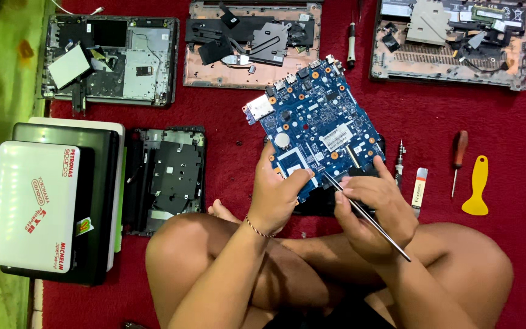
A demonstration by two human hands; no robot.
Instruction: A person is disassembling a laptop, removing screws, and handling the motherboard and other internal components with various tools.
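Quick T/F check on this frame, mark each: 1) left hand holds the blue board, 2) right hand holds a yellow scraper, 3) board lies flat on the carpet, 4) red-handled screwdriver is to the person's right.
1) The left hand holds the blue circuit board: true.
2) The right hand holds a yellow scraper: false, it holds thin metal tweezers; the yellow scraper lies on the red carpet.
3) The board lies flat on the carpet: false, it is held up in the hands.
4) The red-handled screwdriver lies to the person's right: true.

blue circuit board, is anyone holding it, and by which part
Yes. The left hand grips the blue circuit board by its near edge; the right hand holds thin metal tweezers along their middle.
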